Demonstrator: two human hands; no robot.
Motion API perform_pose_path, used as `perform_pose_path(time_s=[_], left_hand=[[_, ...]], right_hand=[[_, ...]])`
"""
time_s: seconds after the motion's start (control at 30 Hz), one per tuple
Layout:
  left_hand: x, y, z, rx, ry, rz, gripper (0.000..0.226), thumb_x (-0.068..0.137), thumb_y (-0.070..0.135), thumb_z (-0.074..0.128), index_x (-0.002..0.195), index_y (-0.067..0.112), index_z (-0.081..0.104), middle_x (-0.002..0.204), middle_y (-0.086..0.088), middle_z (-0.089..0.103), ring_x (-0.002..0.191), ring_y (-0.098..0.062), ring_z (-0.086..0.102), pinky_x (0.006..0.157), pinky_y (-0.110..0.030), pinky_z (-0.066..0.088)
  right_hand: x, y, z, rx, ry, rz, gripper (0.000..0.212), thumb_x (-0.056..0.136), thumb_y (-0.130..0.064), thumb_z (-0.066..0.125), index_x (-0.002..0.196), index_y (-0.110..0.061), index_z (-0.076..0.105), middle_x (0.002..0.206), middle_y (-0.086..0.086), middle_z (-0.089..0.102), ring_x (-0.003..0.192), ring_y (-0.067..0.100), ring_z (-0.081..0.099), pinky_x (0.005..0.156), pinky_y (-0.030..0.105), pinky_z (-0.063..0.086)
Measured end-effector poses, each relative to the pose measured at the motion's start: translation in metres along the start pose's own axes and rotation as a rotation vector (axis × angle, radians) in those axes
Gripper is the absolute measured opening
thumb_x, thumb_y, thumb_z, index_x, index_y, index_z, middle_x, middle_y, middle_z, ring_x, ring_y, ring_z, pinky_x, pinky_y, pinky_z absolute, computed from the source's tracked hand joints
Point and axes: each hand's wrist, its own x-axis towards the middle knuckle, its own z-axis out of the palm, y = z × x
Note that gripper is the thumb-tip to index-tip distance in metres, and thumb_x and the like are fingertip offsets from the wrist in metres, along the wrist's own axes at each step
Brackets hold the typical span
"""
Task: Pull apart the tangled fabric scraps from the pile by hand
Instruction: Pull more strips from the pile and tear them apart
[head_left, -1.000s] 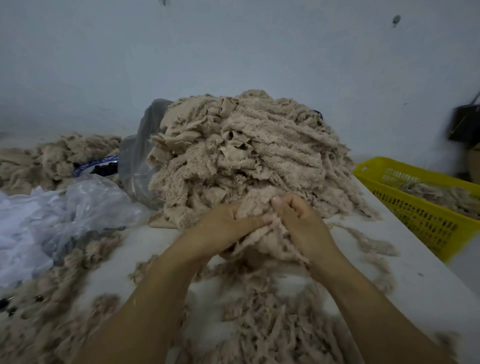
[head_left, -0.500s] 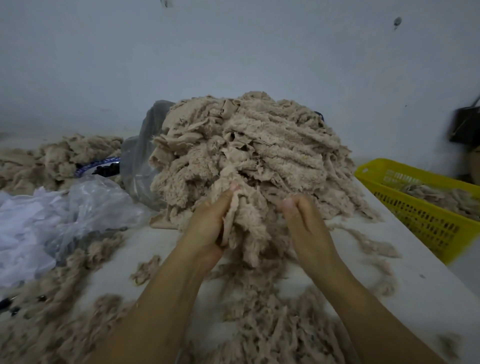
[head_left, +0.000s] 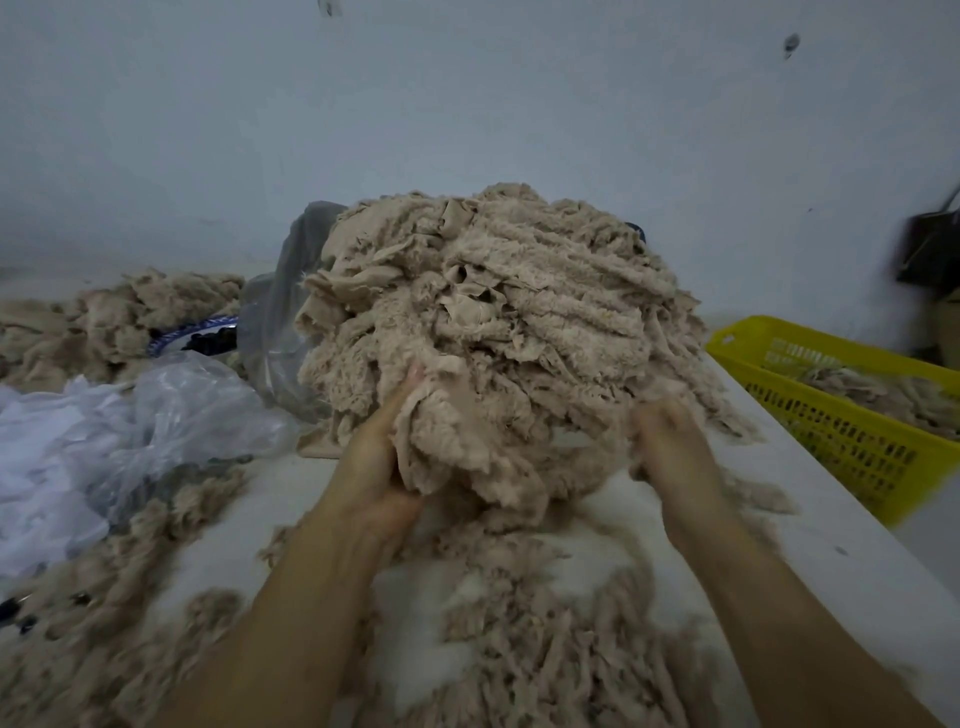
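Left hand (head_left: 376, 462): grips a clump (head_left: 457, 441) at the near face of the pile (head_left: 509, 312), thumb up along it, fingers curled beneath.
Right hand (head_left: 667, 441): blurred, touching the pile's lower right side; whether it grips cannot be told.
Pile: tall beige tangle of fabric scraps, mid-bench (head_left: 810, 561), towards the back edge.
Loose scraps (head_left: 524, 639): spread along the near edge, between the forearms.
Basket (head_left: 852, 452): yellow, at the right edge, some scraps inside.
Plastic bag (head_left: 182, 410): clear, crumpled, left of the pile.
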Motion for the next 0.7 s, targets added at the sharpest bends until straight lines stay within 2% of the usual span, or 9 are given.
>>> perform_pose_path(time_s=[0.03, 0.1, 0.2, 0.27, 0.33, 0.4, 0.53, 0.63, 0.7], left_hand=[[0.001, -0.002, 0.001, -0.025, -0.005, 0.002, 0.03, 0.083, 0.027, 0.067, 0.097, 0.004, 0.08, 0.105, -0.015, 0.075, 0.089, -0.027, 0.075, 0.064, -0.036, 0.061], [0.001, -0.007, 0.003, -0.01, -0.034, 0.004, 0.029, 0.085, 0.025, 0.062, 0.092, 0.004, 0.081, 0.103, -0.015, 0.076, 0.088, -0.026, 0.076, 0.064, -0.034, 0.061], [0.001, -0.009, 0.005, -0.013, -0.1, -0.013, 0.033, 0.086, 0.025, 0.056, 0.089, 0.002, 0.08, 0.099, -0.017, 0.076, 0.087, -0.027, 0.076, 0.064, -0.034, 0.061], [-0.001, -0.008, 0.002, -0.007, -0.133, -0.003, 0.034, 0.086, 0.025, 0.056, 0.089, 0.003, 0.081, 0.098, -0.016, 0.076, 0.087, -0.026, 0.076, 0.065, -0.033, 0.061], [-0.003, -0.006, 0.0, 0.008, -0.162, 0.014, 0.035, 0.088, 0.027, 0.053, 0.087, 0.007, 0.082, 0.094, -0.011, 0.077, 0.084, -0.022, 0.076, 0.065, -0.03, 0.06], [-0.003, -0.002, -0.005, 0.004, -0.155, 0.042, 0.035, 0.086, 0.028, 0.052, 0.083, 0.01, 0.082, 0.093, -0.008, 0.078, 0.083, -0.02, 0.076, 0.063, -0.029, 0.06], [0.001, 0.003, -0.016, -0.049, -0.093, 0.027, 0.035, 0.088, 0.026, 0.053, 0.096, 0.006, 0.081, 0.11, -0.016, 0.074, 0.094, -0.028, 0.074, 0.067, -0.039, 0.061], [0.001, -0.001, -0.017, 0.032, -0.089, 0.047, 0.035, 0.088, 0.023, 0.05, 0.095, 0.008, 0.081, 0.107, -0.014, 0.075, 0.096, -0.027, 0.074, 0.071, -0.036, 0.061], [-0.001, -0.001, -0.011, -0.005, -0.113, 0.052, 0.03, 0.085, 0.02, 0.056, 0.094, 0.006, 0.081, 0.107, -0.016, 0.075, 0.097, -0.028, 0.074, 0.071, -0.037, 0.061]], right_hand=[[-0.002, 0.004, 0.005, -0.139, -0.079, -0.027, 0.011, 0.097, -0.031, 0.054, 0.098, -0.021, 0.051, 0.096, -0.002, 0.053, 0.079, 0.011, 0.054, 0.066, 0.028, 0.044], [-0.008, 0.009, 0.02, -0.261, -0.25, -0.106, 0.037, 0.095, -0.048, 0.056, 0.127, -0.033, 0.048, 0.129, -0.013, 0.042, 0.115, 0.007, 0.047, 0.092, 0.03, 0.043], [-0.023, 0.0, 0.038, -0.179, -0.48, -0.158, 0.052, 0.087, -0.064, 0.053, 0.135, -0.049, 0.041, 0.124, -0.038, 0.039, 0.115, -0.012, 0.042, 0.089, 0.014, 0.038], [-0.028, 0.006, 0.047, -0.181, -0.608, -0.191, 0.037, 0.09, -0.043, 0.066, 0.123, -0.046, 0.05, 0.118, -0.035, 0.049, 0.107, -0.012, 0.05, 0.079, 0.007, 0.042], [-0.032, 0.007, 0.052, -0.251, -0.582, -0.253, 0.015, 0.093, -0.032, 0.066, 0.105, -0.022, 0.063, 0.095, -0.013, 0.062, 0.082, 0.003, 0.058, 0.067, 0.018, 0.044], [-0.032, 0.001, 0.045, -0.183, -0.44, -0.236, 0.03, 0.095, -0.044, 0.058, 0.087, -0.016, 0.062, 0.075, -0.003, 0.055, 0.064, 0.017, 0.053, 0.061, 0.027, 0.038], [-0.026, -0.013, 0.022, 0.156, -0.322, -0.151, 0.045, 0.094, -0.048, 0.059, 0.085, -0.006, 0.048, 0.087, 0.031, 0.047, 0.075, 0.03, 0.046, 0.076, 0.05, 0.048], [-0.026, -0.015, 0.018, 0.191, -0.352, -0.123, 0.04, 0.092, -0.045, 0.062, 0.084, -0.007, 0.059, 0.09, 0.025, 0.056, 0.084, 0.032, 0.051, 0.092, 0.061, 0.047], [-0.024, -0.016, 0.017, 0.261, -0.357, -0.098, 0.026, 0.094, -0.043, 0.06, 0.086, -0.025, 0.076, 0.099, 0.001, 0.073, 0.106, 0.025, 0.061, 0.105, 0.054, 0.043]])
